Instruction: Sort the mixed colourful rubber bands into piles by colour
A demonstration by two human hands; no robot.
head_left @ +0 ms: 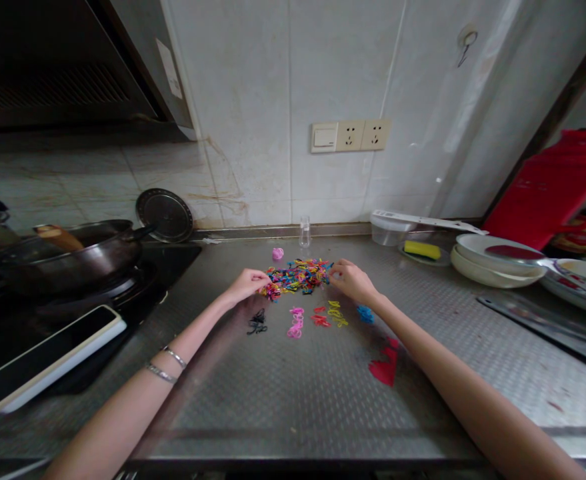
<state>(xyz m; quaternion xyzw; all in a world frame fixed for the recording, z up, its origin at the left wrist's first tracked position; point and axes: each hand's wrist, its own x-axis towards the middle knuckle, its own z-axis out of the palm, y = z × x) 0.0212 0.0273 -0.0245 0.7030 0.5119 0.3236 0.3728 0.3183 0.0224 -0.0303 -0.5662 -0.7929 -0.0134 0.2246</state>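
A heap of small multicoloured rubber bands (297, 275) lies on the steel counter between my hands. My left hand (249, 285) is at the heap's left edge, thumb and fingertips pinched together against the bands. At the right edge my right hand (351, 280) is also closed in a pinch. What either pinch holds is too small to make out. In front of the heap are little groups of bands: black (257, 323), pink (296, 323), red (321, 317), yellow (337, 313) and blue (365, 314), the blue one close by my right wrist.
Behind the heap stand a pink ball (277, 254) and a small clear bottle (305, 232). A red scrap (385, 363) lies near my right forearm. The stove with a pan (97, 250) is left; bowls (493, 267), a cleaver (547, 327) and a red thermos (543, 187) are right.
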